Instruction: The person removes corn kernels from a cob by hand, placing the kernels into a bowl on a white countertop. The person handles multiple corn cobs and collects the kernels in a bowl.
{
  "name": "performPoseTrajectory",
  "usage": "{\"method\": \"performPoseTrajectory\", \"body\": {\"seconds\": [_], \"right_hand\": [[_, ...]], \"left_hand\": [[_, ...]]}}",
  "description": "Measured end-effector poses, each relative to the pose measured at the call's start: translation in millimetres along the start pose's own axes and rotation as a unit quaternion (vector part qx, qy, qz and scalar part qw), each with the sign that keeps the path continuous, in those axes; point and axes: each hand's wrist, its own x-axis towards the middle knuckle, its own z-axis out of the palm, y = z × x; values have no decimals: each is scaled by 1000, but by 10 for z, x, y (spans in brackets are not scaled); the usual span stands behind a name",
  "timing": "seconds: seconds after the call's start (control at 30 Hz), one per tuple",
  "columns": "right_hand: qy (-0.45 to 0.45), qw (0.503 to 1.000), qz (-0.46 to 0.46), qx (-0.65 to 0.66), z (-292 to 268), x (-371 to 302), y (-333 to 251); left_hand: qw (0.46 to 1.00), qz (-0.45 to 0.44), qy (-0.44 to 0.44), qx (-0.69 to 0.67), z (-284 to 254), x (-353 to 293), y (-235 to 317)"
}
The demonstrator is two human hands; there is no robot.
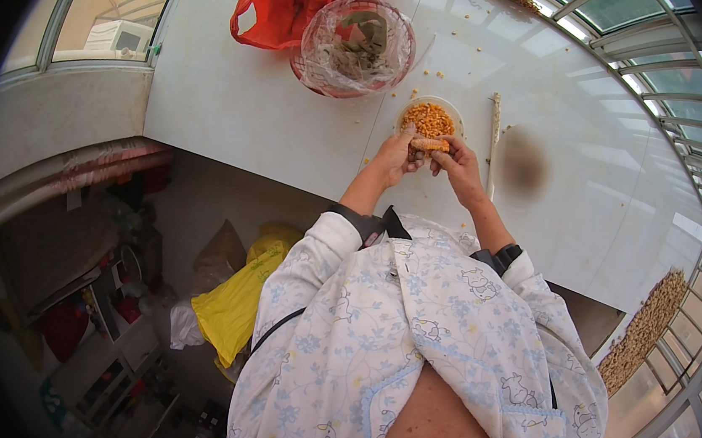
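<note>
Between my two hands lies a corn cob [430,145], held level over the near rim of a bowl. Orange kernels cover its right part, while its left part looks paler and stripped. My left hand [397,155] is closed round the left end. The fingers of my right hand [456,162] pinch the right end. Loose corn kernels [430,118] fill much of the pale round bowl [462,127] just beyond my hands. Some of the bowl's near side is hidden behind my fingers.
Right of the bowl lies a thin pale stick [494,140] on the white tabletop [274,140]. Beyond, to the left, stand a basket lined with clear plastic [322,64] and a red plastic bag [274,9]. A yellow bag [228,308] sits below the table's left part. Stray kernels dot the tabletop.
</note>
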Motion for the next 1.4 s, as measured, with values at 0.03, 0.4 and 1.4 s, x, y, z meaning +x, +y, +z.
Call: {"method": "performPoseTrajectory", "body": {"seconds": [0.03, 0.4, 1.4], "right_hand": [[5, 1000, 2, 3, -7, 2, -5], [-3, 1000, 4, -8, -20, 13, 2], [3, 999, 21, -47, 84, 111, 69]], "left_hand": [[1000, 7, 1, -2, 15, -14, 3], [993, 68, -5, 101, -40, 54, -47], [809, 277, 129, 502, 38, 139, -202]]}}
